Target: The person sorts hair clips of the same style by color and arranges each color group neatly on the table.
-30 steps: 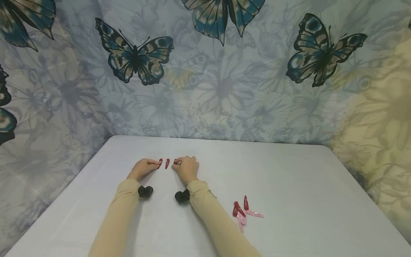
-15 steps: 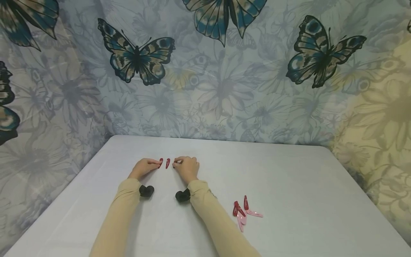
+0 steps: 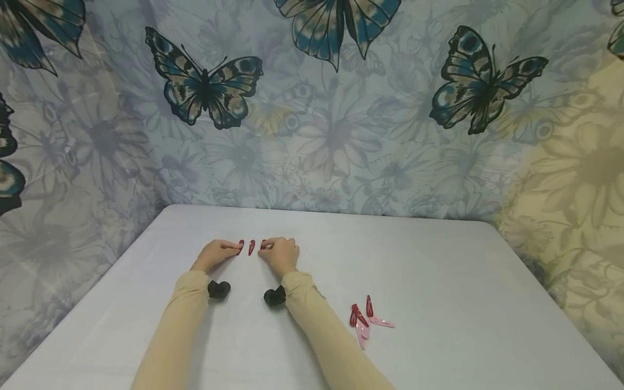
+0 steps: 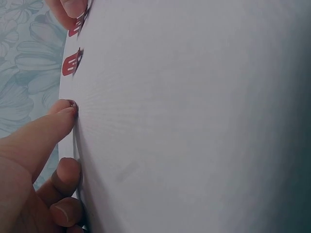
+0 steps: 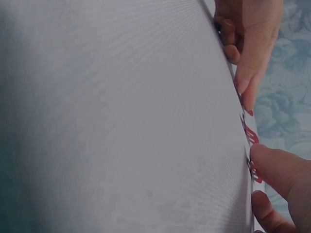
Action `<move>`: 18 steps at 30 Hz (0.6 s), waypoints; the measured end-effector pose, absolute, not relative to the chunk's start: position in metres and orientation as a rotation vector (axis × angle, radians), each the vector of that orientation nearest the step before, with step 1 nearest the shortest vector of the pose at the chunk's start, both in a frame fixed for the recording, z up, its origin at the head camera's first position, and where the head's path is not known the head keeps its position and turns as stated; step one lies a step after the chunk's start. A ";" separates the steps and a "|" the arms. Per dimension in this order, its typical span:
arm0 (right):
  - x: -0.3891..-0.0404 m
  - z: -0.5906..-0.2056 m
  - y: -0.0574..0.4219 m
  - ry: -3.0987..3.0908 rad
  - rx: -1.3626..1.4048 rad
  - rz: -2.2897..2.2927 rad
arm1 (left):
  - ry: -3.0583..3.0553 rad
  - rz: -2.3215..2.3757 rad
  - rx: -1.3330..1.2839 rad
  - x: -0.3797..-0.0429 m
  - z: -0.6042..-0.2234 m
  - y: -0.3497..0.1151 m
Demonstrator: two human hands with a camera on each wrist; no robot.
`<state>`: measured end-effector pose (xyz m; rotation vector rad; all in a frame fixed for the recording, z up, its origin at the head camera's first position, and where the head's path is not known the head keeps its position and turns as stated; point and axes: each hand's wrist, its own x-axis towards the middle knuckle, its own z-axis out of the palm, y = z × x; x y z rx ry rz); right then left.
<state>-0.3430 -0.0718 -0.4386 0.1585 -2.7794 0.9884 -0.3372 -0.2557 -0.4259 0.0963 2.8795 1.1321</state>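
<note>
Three red snap hair clips stand in a short row toward the back of the table in the head view. My left hand [image 3: 214, 255] pinches the left clip [image 3: 241, 247] between thumb and index fingertips, which nearly cover it in the left wrist view. The middle clip [image 3: 251, 247] lies untouched between my hands; its red body [image 4: 71, 64] shows there too. At the row's right end, my right hand [image 3: 283, 255] holds the right clip [image 3: 263, 244] with thumb and finger. In the right wrist view, that clip [image 5: 256, 174] shows between the thumb and a curled finger.
A loose pile of red clips [image 3: 369, 306] and pink clips [image 3: 382, 322] lies right of my right forearm. Black wrist cameras [image 3: 219, 290] sit on both sleeves. The white table [image 3: 439, 287] meets butterfly-patterned fabric [image 3: 336, 141] behind and at the sides.
My right fingers have shifted slightly, and the right clip shows more than half a second ago. The left hand stays on its clip. The whole head view has drifted a little.
</note>
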 end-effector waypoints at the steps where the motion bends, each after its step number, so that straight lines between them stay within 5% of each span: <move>1: -0.343 -0.438 -0.072 -2.782 0.155 0.993 | 2.877 1.132 0.099 -0.337 -0.426 -0.256; 18: -0.341 -0.415 -0.048 -2.860 0.341 1.276 | 2.870 1.102 0.106 -0.335 -0.421 -0.253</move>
